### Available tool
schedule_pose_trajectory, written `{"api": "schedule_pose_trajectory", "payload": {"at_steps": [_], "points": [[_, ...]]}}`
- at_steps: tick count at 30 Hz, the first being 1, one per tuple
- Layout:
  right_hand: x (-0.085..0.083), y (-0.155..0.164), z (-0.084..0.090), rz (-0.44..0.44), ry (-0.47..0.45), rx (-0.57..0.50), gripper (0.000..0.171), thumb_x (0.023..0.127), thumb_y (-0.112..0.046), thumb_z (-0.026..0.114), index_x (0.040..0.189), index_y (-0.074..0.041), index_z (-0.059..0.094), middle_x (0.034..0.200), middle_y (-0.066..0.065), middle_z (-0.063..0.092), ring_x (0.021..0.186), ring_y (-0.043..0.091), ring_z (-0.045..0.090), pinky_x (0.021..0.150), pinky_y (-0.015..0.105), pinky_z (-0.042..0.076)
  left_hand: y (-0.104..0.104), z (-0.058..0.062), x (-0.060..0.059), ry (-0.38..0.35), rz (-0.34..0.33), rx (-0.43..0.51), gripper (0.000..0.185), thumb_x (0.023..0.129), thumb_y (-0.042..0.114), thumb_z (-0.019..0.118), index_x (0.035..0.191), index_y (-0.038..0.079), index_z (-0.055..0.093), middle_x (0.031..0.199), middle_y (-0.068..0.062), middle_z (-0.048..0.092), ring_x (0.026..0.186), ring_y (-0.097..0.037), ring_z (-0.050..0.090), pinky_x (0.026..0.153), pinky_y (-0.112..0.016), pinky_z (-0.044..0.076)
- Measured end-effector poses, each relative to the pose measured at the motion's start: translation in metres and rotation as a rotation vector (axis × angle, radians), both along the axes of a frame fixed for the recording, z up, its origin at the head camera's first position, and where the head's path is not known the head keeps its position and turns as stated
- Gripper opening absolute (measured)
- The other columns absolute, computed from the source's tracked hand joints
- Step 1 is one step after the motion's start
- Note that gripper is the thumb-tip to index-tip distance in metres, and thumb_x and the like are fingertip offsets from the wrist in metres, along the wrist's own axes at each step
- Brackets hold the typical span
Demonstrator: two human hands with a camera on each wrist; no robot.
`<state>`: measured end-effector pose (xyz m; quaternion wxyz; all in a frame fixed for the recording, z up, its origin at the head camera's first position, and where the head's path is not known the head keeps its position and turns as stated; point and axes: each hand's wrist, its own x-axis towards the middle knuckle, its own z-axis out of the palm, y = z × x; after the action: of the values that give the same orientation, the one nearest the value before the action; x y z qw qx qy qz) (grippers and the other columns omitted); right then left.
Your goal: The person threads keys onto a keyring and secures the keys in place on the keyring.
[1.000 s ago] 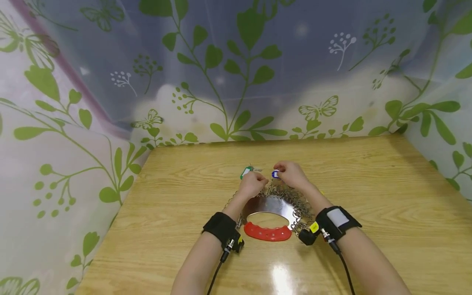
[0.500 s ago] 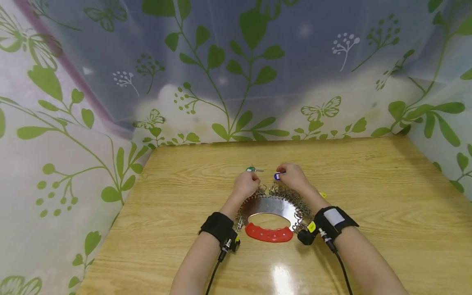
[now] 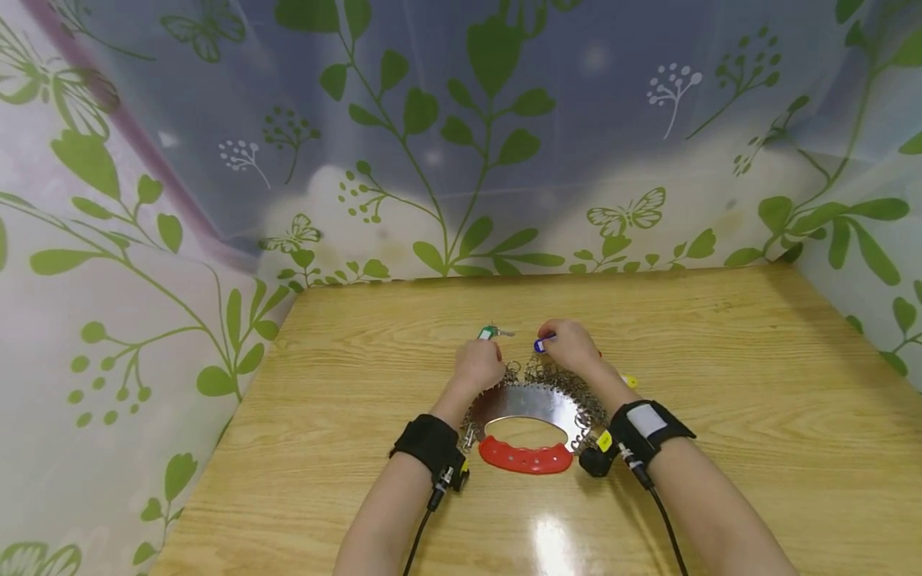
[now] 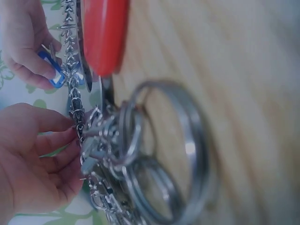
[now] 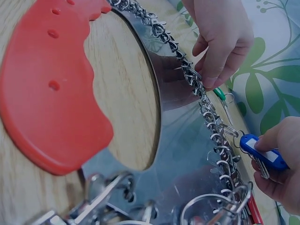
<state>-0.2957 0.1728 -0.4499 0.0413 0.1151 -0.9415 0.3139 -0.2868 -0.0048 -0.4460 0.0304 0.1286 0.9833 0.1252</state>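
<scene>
A half-round metal plate with a red handle lies flat on the wooden table. Rows of small snap clips line its rim. My left hand pinches a clip at the far rim. A green key tag pokes out just past its fingertips. My right hand pinches a blue key tag beside the rim, with keys hanging from it. The hands are a short way apart. Large key rings hang at the plate's near left corner.
A yellow tag lies by the right wrist, and a red tag shows at the rim. Leaf-patterned curtains close in the table at the back and on both sides. Bare wood lies to the left, right and front.
The left hand has drawn slightly left and the green tag has turned, so less of it shows. The right hand stays on the blue tag. The plate has not moved.
</scene>
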Motion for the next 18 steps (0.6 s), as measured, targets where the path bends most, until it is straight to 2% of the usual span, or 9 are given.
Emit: {"api": "schedule_pose_trajectory", "payload": {"at_steps": [3,8,12,15,18], "points": [[-0.0007,-0.0004,-0.0018,0.005,0.006,0.009,0.019,0.082,-0.003,0.057,0.098,0.002,0.066,0.098,0.019,0.065,0.091,0.034,0.059,0.079,0.044,0.045,0.0011,-0.0004,0.0003,-0.005,-0.017,-0.051,0.03,0.084,0.015,0.06,0.056,0.013,0.049,0.052,0.003,0.037,0.051,-0.013,0.035,0.048,-0.025,0.028],[-0.0021,-0.0009,-0.0049,0.026,0.043,0.016,0.017,0.081,-0.001,0.056,0.094,0.002,0.067,0.096,0.018,0.065,0.091,0.035,0.059,0.079,0.045,0.046,0.0038,0.0011,0.0023,0.036,-0.04,-0.12,0.024,0.083,0.017,0.062,0.061,0.013,0.056,0.058,0.003,0.05,0.058,-0.015,0.048,0.053,-0.028,0.037],[-0.0044,-0.0023,-0.0071,0.04,0.044,0.019,0.018,0.081,0.001,0.055,0.094,0.003,0.067,0.095,0.018,0.065,0.09,0.035,0.059,0.079,0.044,0.046,0.0046,0.0014,0.0015,0.056,-0.064,-0.18,0.02,0.085,0.018,0.062,0.065,0.013,0.058,0.064,0.002,0.054,0.062,-0.015,0.052,0.056,-0.03,0.042],[-0.0062,-0.0032,-0.0083,0.051,0.026,0.036,0.02,0.081,0.0,0.054,0.096,0.002,0.067,0.095,0.017,0.065,0.089,0.033,0.059,0.078,0.044,0.046,0.0053,0.001,-0.0014,0.057,-0.126,-0.278,0.021,0.086,0.016,0.06,0.065,0.014,0.059,0.065,0.003,0.056,0.063,-0.014,0.053,0.058,-0.03,0.045],[-0.0068,-0.0037,-0.0091,0.053,0.005,0.052,0.021,0.082,0.0,0.054,0.098,0.002,0.066,0.097,0.017,0.065,0.09,0.033,0.059,0.078,0.044,0.046,0.007,0.0023,-0.0051,0.055,-0.228,-0.39,0.021,0.089,0.015,0.057,0.068,0.016,0.06,0.069,0.003,0.058,0.064,-0.012,0.052,0.062,-0.03,0.046]]}}
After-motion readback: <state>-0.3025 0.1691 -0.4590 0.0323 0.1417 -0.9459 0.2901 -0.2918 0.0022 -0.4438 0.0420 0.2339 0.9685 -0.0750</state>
